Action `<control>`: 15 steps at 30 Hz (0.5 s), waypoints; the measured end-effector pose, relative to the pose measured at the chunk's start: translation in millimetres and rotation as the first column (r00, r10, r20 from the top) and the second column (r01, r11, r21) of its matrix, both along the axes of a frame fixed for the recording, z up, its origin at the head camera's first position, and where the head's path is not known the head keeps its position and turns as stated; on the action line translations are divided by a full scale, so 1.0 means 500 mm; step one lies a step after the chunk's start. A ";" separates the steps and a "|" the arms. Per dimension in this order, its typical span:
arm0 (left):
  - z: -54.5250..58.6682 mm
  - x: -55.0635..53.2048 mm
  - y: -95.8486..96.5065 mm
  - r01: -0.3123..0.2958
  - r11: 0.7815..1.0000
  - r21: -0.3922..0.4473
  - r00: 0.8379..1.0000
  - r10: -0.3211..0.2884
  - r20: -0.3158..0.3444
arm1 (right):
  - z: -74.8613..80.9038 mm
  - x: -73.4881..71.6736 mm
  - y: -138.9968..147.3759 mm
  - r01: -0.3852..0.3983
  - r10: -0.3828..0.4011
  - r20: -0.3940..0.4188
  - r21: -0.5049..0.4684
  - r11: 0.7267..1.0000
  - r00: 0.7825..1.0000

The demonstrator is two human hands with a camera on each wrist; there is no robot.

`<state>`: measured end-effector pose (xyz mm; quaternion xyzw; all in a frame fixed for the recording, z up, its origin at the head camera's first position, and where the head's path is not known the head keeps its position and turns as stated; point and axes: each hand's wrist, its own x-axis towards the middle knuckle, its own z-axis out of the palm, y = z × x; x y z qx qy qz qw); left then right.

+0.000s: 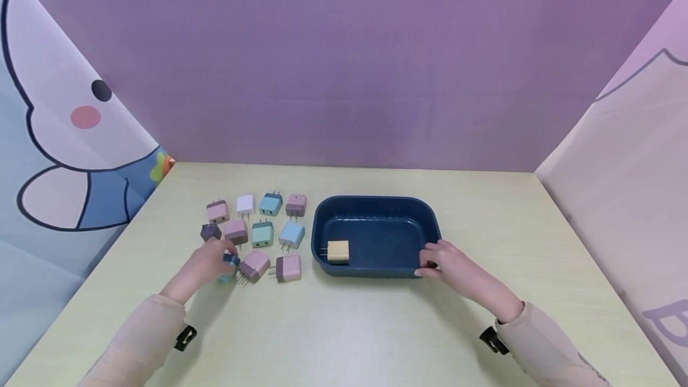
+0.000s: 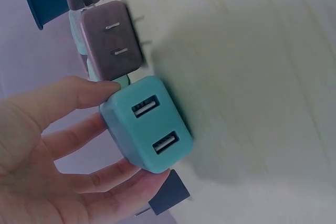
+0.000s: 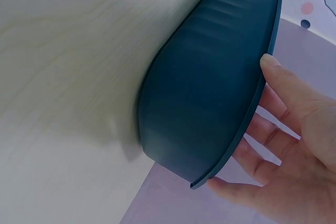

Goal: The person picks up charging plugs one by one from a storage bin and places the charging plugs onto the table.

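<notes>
My left hand [image 1: 203, 263] holds a teal two-port USB charger [image 2: 149, 124] between thumb and fingers, at the near left of a group of chargers. Its two USB sockets show in the left wrist view; whether it touches the table cannot be told. The right hand [image 1: 450, 266] grips the rim of a dark blue plastic basin [image 3: 205, 82] at its near right corner, thumb outside and fingers over the edge. Inside the basin, at its left end, lies one yellow charger [image 1: 338, 251] with its prongs pointing left.
Several pink, blue, green and white chargers lie left of the basin, among them a pink one [image 1: 290, 268], a light blue one [image 1: 292, 234] and a dark purple one [image 1: 211, 231]. A purple backdrop [image 1: 355, 76] stands behind the table [image 1: 344, 327].
</notes>
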<state>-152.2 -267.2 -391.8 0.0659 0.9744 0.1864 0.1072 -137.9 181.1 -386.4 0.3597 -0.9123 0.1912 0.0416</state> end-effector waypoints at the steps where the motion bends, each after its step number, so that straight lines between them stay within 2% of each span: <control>1: -0.002 0.000 0.000 0.003 1.000 -0.002 1.000 -0.003 -0.004 | 0.000 0.000 0.000 -0.001 0.001 -0.001 0.000 1.000 1.000; 8: -0.010 -0.001 0.003 0.022 0.999 -0.034 1.000 -0.022 -0.020 | 0.003 0.004 0.000 0.001 -0.001 -0.005 0.000 1.000 1.000; 15: -0.008 -0.001 0.006 0.029 0.999 -0.040 0.999 -0.030 -0.020 | 0.004 0.004 0.000 0.003 -0.003 -0.001 0.001 1.000 1.000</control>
